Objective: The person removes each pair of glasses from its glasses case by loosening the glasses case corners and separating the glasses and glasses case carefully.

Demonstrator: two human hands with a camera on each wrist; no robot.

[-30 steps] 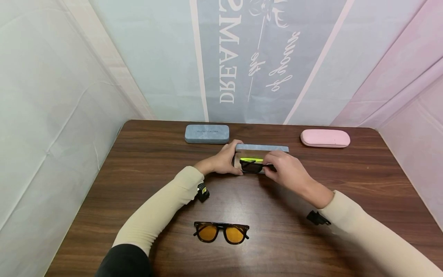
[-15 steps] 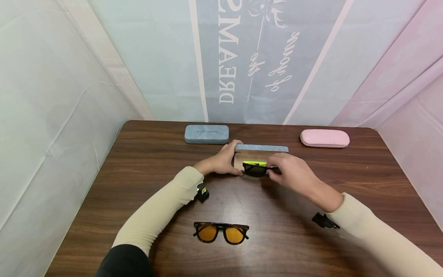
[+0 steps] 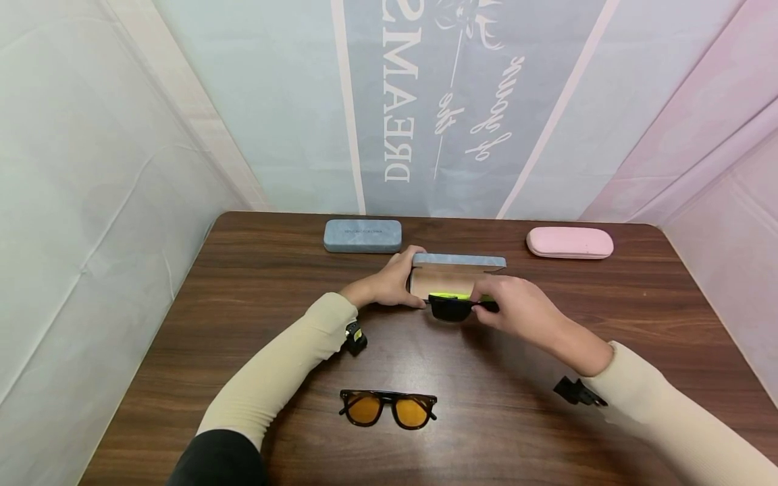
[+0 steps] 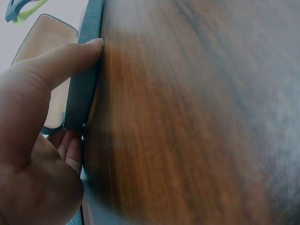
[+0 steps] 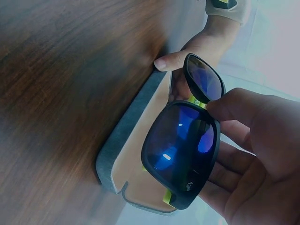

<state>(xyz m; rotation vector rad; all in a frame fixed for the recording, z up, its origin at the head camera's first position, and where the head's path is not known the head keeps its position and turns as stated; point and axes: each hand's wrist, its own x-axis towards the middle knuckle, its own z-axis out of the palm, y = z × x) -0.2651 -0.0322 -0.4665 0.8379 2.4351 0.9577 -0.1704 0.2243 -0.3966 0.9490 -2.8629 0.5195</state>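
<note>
A pale, lettered cloth backdrop (image 3: pixel 298 101) rises behind the open case (image 3: pixel 440 278), which sits toward the far edge of the wood-grain table (image 3: pixel 516 432); that edge runs near behind the case, while the table's side edges lie well apart to its left and right, and a broad stretch of wood reaches from its near wall toward the person. Sleeved forearms come in from either side of the open case. The right hand (image 3: pixel 516 307), at the case's near right, pinches the dark sunglasses at the bridge between thumb and fingers; the left hand (image 3: pixel 392 280) grips the case's left end, thumb on the near wall, fingers curled behind. A closed blue case (image 3: pixel 362 235) lies behind and left of the open case, a pink case (image 3: pixel 570 242) behind and right. Amber-lensed glasses (image 3: pixel 387 409) rest well in front of it. The dark sunglasses (image 3: pixel 451 310), with yellow-green temples, are at its near edge; whether they touch it cannot be told.
</note>
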